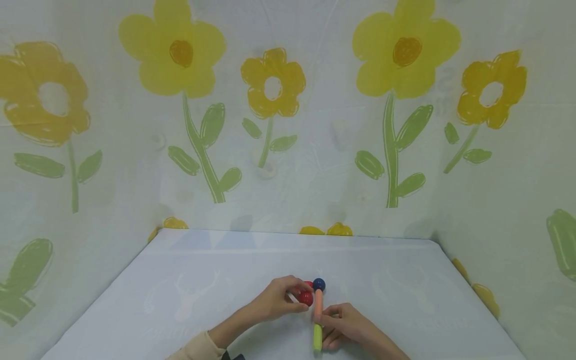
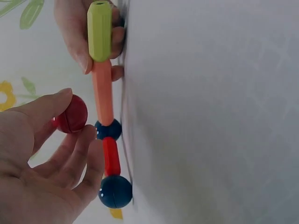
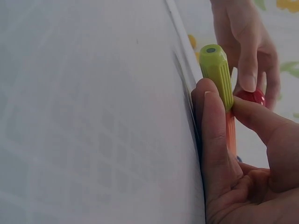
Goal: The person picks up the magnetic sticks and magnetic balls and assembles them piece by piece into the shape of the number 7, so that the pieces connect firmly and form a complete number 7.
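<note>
My left hand (image 1: 274, 301) pinches a dark red ball (image 2: 76, 113) between thumb and fingertips, just left of a chain of rods and balls. In my right hand (image 1: 348, 324), thumb and fingers hold the chain near the joint of a yellow-green rod (image 3: 216, 74) and an orange rod (image 1: 319, 301). The orange rod's far end meets a dark blue ball (image 1: 319, 284). From that ball a short red rod (image 2: 111, 156) runs on to a second blue ball (image 2: 116, 192), which my left hand hides in the head view. The yellow-green rod's free end points toward me.
Both hands work low over a white table (image 1: 216, 270) with faint printed patterns. A pale curtain (image 1: 310, 190) with yellow flowers rises behind the table's back edge and along both sides. A dark object (image 1: 234, 356) shows beside my left sleeve (image 1: 198, 348) at the bottom.
</note>
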A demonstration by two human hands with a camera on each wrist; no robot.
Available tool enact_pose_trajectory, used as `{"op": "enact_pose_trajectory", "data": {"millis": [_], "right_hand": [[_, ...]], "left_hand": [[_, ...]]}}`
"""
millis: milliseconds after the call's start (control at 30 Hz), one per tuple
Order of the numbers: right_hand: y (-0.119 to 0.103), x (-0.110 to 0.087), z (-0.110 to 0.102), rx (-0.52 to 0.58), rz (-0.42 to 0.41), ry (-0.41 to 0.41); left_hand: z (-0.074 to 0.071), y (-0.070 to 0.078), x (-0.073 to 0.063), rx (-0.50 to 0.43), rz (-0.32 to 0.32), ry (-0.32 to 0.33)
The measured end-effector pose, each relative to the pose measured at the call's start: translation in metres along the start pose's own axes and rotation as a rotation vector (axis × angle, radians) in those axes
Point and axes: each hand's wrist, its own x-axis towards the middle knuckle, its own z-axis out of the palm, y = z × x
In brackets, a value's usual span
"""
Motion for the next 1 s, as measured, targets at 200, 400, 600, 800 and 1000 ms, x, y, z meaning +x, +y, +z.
{"op": "enact_pose_trajectory", "data": {"millis": [200, 400, 600, 800, 1000], "right_hand": [[0.0, -0.002, 0.001, 0.0, -0.018, -0.006], [-0.002, -0.002, 0.0, -0.031, -0.002, 0.016], [-0.002, -0.001, 0.0, -0.025, -0.005, 0.015], [0.001, 0.002, -0.001, -0.014, -0.005, 0.013], [0.0, 0.002, -0.001, -0.014, -0.005, 0.007]], "left_hand": [[0.004, 0.0, -0.007, -0.028, 0.003, -0.034], [0.008, 0.0, -0.012, -0.073, 0.03, -0.081], [0.008, 0.001, -0.016, -0.085, 0.011, -0.086], [0.009, 0.001, -0.02, -0.1, 0.001, -0.094], [0.009, -0.001, -0.026, -0.124, 0.022, -0.131]]}}
